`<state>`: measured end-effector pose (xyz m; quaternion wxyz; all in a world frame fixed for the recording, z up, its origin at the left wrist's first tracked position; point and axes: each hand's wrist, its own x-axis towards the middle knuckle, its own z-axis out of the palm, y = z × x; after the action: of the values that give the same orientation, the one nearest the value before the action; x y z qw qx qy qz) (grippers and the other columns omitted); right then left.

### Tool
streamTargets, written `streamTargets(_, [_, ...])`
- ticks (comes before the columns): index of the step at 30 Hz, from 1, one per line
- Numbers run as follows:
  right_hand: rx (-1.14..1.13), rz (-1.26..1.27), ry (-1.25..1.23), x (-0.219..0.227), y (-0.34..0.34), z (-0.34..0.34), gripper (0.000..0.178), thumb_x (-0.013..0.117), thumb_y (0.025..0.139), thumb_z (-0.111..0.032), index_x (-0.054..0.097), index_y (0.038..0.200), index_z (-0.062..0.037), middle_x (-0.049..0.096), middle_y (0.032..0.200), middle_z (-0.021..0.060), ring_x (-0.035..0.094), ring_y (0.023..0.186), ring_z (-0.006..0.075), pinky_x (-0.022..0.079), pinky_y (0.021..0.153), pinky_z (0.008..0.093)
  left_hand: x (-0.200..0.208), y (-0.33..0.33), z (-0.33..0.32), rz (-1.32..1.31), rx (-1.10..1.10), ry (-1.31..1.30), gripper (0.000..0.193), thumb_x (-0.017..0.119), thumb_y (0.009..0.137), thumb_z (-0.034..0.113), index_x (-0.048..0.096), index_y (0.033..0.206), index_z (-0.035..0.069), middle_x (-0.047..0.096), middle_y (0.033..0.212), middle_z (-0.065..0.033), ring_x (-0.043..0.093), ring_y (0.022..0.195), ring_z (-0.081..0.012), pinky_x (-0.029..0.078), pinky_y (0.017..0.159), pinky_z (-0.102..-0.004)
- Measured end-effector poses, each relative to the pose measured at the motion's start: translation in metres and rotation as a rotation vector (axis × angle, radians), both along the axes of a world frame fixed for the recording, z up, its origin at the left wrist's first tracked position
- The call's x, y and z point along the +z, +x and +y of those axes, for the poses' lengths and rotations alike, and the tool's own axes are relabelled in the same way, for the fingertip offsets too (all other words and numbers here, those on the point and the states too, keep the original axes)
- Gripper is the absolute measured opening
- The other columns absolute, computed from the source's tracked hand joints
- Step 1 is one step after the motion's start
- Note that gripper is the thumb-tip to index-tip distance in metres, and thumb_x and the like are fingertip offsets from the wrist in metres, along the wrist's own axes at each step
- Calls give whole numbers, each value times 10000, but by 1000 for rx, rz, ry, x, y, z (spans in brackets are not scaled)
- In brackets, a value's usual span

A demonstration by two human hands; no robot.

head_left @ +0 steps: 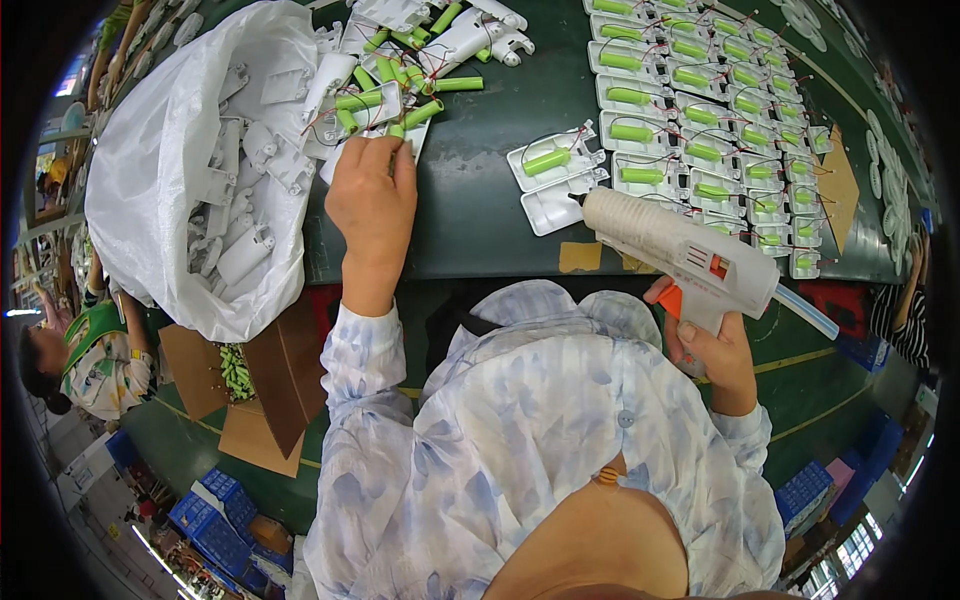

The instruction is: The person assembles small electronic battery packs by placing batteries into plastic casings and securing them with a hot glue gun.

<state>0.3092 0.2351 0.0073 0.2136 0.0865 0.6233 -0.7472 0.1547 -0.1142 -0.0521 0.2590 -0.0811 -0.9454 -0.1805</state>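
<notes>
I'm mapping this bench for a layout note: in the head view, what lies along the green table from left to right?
White plastic bag of white parts → left hand → two loose white trays → glue gun in right hand → rows of trays with green cells.

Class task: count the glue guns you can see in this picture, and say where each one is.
1. The single white glue gun is gripped in the right hand, over the near edge of the green table, its nozzle pointing toward the white trays. Others may lie hidden under the piled parts.
</notes>
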Motion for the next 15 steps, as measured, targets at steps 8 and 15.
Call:
streamTargets(8, [-45, -17, 6, 4, 3, 1, 518, 575, 870, -82, 442, 1355, 38, 592, 1232, 165, 526, 665, 96, 479, 580, 245, 7, 39, -4, -199, -79, 924, 103, 668, 937, 81, 675, 968, -17, 655, 817, -12, 550, 706, -64, 447, 639, -217])
streamTargets(15, [48, -88, 81, 8, 5, 3, 468, 576, 896, -85, 472, 1343, 6, 610, 1203, 92, 541, 718, 88, 480, 597, 241, -7, 53, 12, -376, -278, 606, 111, 715, 860, 28, 691, 966, 7, 640, 795, -57, 581, 660, -124, 464, 615, -240])
